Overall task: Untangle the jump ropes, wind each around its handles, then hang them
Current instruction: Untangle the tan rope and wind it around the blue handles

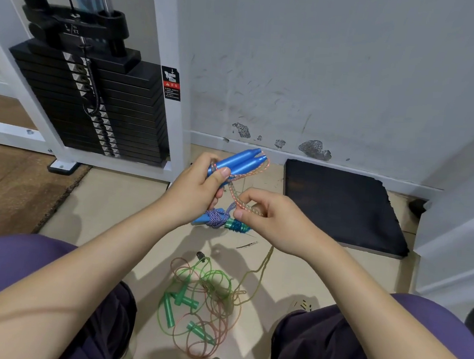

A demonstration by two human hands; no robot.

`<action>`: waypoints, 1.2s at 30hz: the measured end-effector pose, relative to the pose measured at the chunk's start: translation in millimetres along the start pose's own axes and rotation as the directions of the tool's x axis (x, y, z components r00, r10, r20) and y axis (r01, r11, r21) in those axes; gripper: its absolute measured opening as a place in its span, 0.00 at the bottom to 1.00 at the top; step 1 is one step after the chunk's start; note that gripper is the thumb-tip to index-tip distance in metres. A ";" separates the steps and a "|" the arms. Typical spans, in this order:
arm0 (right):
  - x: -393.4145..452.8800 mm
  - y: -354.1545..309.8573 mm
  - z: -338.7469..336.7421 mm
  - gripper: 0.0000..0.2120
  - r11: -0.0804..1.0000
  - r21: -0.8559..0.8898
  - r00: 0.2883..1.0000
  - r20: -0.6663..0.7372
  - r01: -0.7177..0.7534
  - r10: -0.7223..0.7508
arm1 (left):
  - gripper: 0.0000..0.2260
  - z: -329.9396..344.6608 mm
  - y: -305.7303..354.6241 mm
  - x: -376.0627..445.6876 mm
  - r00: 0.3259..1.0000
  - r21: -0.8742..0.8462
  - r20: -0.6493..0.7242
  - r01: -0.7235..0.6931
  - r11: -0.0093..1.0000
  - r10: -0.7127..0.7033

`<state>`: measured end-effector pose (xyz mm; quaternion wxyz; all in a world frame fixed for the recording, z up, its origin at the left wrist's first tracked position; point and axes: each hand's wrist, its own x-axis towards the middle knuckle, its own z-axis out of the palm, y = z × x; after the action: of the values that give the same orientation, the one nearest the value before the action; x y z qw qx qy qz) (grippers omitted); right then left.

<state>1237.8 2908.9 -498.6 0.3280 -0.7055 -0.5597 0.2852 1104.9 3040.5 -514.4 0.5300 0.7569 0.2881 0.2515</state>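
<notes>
Two ropes wound [220, 219] on floor; left hand [200, 187] grips blue handles [237, 160], right hand [269, 220] pinches cord [235, 196] mid-wind; green tangle [204, 300] untouched, nothing hung.

On the white upright of the weight machine [166, 56], just right of the black weight stack [92, 101], sits a black warning sticker [171, 83]. It carries a white pictogram with a downward arrow over a hand, then a red band with a warning triangle and lines of small white print, too fine to read. Faint white marks on the stack's top plate [71, 28] are unreadable too.
</notes>
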 end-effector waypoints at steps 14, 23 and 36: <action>1.4 -13.3 12.1 0.14 0.999 0.022 0.996 -0.081 -0.029 0.031 | 0.06 0.8 1.2 9.7 0.982 -0.257 -0.147 0.075 0.964 -0.116; 0.0 -5.2 -23.7 0.06 0.978 -0.128 0.938 -0.288 0.164 -0.195 | 0.07 5.9 -1.8 -2.8 0.946 0.037 0.318 0.063 0.997 -0.071; 5.5 10.0 -11.4 0.15 0.994 -0.104 0.968 -0.251 -0.029 0.002 | 0.08 9.8 13.5 -22.5 0.810 -0.004 0.585 0.056 0.998 -0.043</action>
<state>1253.7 2911.0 -499.5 0.3556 -0.7568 -0.5227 0.1661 1098.0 3014.7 -506.4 0.6071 0.7841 0.1286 -0.0039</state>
